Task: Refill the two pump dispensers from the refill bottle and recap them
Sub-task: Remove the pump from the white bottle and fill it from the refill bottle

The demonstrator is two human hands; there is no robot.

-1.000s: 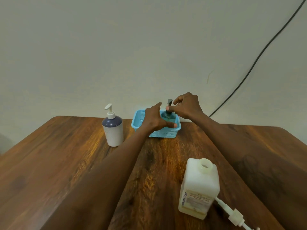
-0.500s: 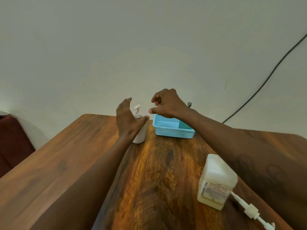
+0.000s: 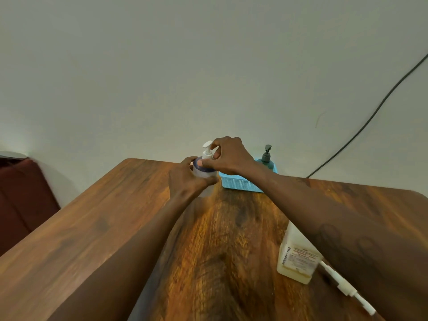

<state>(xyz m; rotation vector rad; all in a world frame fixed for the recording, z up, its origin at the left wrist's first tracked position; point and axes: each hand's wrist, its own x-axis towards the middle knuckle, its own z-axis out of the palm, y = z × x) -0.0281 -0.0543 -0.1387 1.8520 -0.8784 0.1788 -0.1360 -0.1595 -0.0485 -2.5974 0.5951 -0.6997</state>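
A white pump dispenser [image 3: 203,169] with a dark blue shoulder stands at the far side of the table. My left hand [image 3: 185,179] wraps around its body. My right hand [image 3: 228,156] pinches the white pump head [image 3: 207,149] at its collar. The teal dispenser [image 3: 266,157] with a grey pump stands in the light blue basket [image 3: 240,184], right of my hands. The pale refill bottle [image 3: 297,253] sits near right, partly behind my right forearm. Its white pump [image 3: 345,286] lies on the table beside it.
The wooden table [image 3: 104,228] has a rounded far edge against a plain wall. A black cable [image 3: 370,117] runs down the wall at the right. A dark red seat [image 3: 20,195] is beyond the table's left edge.
Both hands left the teal dispenser in the basket and moved left. They have taken hold of the white dispenser, left on the body, right on the pump. The view turned left.
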